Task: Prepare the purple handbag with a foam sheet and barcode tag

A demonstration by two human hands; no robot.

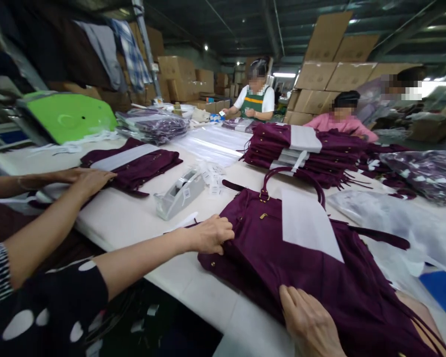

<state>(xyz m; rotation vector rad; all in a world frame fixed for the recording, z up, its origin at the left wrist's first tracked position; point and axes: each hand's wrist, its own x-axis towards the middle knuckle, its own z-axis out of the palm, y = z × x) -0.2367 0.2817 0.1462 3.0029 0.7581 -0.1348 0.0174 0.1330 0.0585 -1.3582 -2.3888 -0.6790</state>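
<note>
A dark purple handbag (pixel 252 248) lies on the table in front of me, with brass-coloured fittings, a looped handle and a loose strap. A sheet of white wrapping (pixel 308 223) rests over its upper part. At the bag's left side, my left hand (pixel 210 235) is closed on the fabric with bent fingers. My right hand (pixel 310 317) grips the bag near its front edge; its thumb is hidden. Beyond my left hand stands a clear tape dispenser (pixel 182 191), with small white labels (pixel 212 178) beside it.
On the left, a co-worker's hands (pixel 83 181) rest on another purple bag (pixel 134 163). A pile of purple bags (pixel 305 151) stands behind mine. Clear plastic bags (pixel 390 218) lie on the right. A green chair back (pixel 70 116) is at the far left; several people work across the table.
</note>
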